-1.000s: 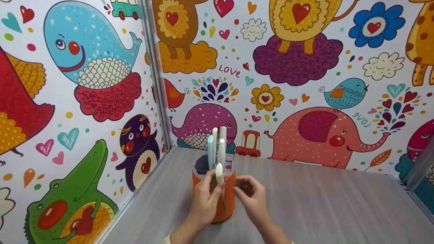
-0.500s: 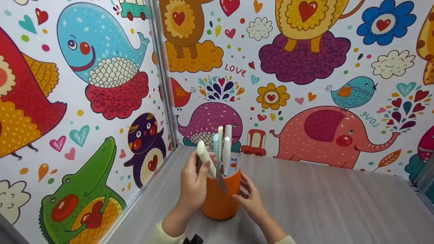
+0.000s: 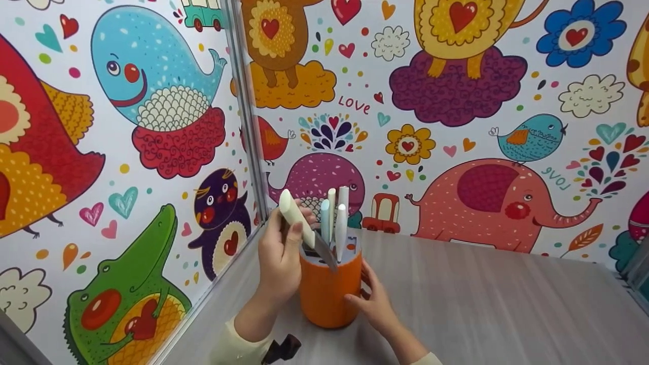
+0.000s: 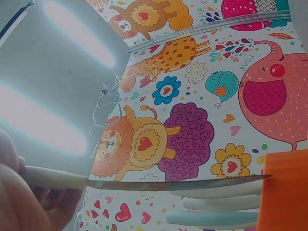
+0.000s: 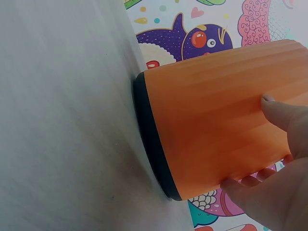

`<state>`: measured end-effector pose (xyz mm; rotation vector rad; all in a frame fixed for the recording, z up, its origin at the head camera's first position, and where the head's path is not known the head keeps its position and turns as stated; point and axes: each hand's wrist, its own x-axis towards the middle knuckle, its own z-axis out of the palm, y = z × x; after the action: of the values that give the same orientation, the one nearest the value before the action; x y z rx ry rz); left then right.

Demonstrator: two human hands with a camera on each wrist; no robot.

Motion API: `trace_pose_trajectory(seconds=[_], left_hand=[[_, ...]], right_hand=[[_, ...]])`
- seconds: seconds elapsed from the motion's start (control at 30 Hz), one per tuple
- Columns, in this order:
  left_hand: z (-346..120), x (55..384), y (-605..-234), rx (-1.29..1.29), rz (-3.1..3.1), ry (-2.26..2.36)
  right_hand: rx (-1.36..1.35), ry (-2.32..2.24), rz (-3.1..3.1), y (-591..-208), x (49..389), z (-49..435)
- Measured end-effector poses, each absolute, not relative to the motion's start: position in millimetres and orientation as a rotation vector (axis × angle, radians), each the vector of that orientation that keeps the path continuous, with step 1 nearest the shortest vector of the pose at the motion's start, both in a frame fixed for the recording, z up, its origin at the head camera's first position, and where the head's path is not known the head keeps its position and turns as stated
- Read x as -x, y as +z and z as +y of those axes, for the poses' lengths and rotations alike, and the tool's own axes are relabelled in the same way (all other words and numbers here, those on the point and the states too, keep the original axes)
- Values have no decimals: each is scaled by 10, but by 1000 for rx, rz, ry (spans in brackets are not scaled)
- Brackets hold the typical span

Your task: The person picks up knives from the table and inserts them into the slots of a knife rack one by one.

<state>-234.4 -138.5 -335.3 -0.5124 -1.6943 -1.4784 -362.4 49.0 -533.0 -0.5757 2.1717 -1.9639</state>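
My left hand [image 3: 279,256] grips a kitchen knife [image 3: 296,218] by its cream handle. The knife tilts, handle up to the left, and its narrow blade [image 4: 173,185] runs down toward an orange knife block [image 3: 329,299]. In the head view the tip overlaps the block's front wall just under the rim. With thumb in front and fingers round the side, my right hand [image 3: 377,304] holds the block, which stands upright on its dark base. Several more handles rise from its top, among them a light blue handle [image 3: 325,219] and a white handle [image 3: 341,223].
The block stands on a grey wood-grain table [image 3: 471,304]. Walls with cartoon animals, such as a green crocodile [image 3: 127,289], close off the left and back. A black strap piece [image 3: 284,349] shows at the left sleeve.
The left hand has moved up and left with the knife, and more of its blade shows. The right hand, earlier beside the block with curled fingers, now holds its side. The head view has shifted slightly.
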Motion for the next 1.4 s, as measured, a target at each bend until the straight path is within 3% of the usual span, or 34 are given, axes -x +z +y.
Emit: trace_pose_trajectory(seconds=[0.37, 1.4], left_hand=[[-1380, 2475, -3285, 485, -1669, -1385], [-1259, 2897, -3719, 355, -1886, -1418]], right_hand=[[567, -1973, 2183, -5320, 3608, 496], [587, -1965, 2215, -5364, 3622, 491]])
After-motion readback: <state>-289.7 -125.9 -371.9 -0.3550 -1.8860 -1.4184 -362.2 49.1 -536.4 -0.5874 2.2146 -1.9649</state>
